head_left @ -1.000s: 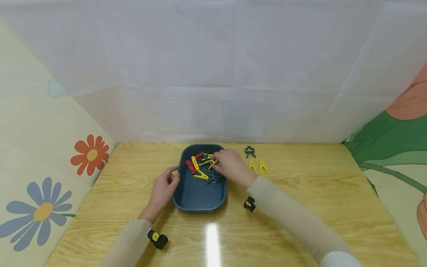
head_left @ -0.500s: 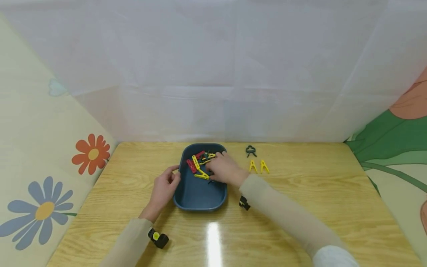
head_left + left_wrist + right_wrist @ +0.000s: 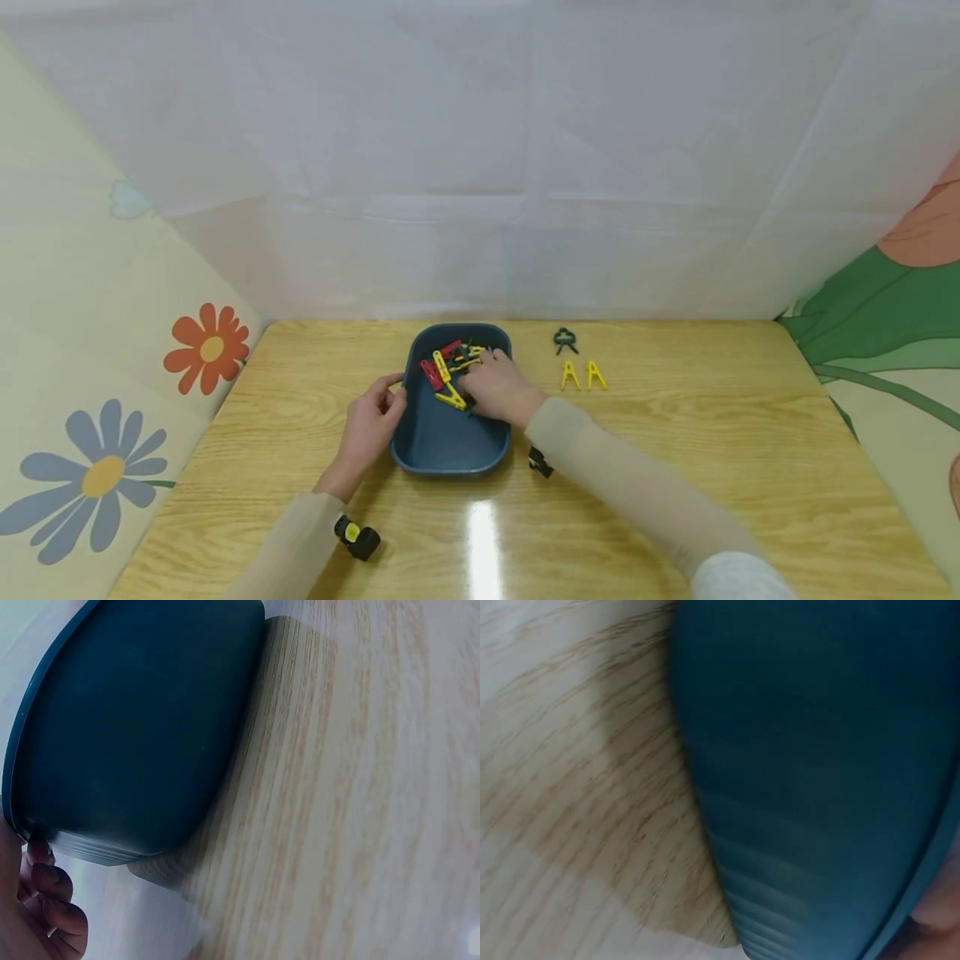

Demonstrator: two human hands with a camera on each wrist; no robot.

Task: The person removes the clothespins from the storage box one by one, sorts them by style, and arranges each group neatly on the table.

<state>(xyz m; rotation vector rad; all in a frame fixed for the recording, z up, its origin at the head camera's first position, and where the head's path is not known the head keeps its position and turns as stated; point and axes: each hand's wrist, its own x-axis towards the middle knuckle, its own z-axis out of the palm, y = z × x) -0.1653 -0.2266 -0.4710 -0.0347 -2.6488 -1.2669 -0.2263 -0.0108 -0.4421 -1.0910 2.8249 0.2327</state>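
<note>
Gripping blue tray [image 3: 450, 446], curled left hand [image 3: 372, 417]; right hand [image 3: 497, 387] among clips [image 3: 441, 367], grasp hidden; nearby, yellow pegs [image 3: 592, 367], dark clip [image 3: 565, 342].

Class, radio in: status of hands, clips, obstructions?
Left hand at blue tray rim. Right hand among clips inside, fingertips hidden. Two yellow clips on table. Right wrist view: tray wall hides clips.

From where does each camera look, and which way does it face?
Head: on the head, facing forward and down at the tray, clips and table; sleeves, left grip and right grip show.
Left wrist: worn there, facing the tray's outer wall; left fingers show.
Right wrist: worn there, facing the opposite wall; blurred skin shows.
Both wrist views share tray and table.
</note>
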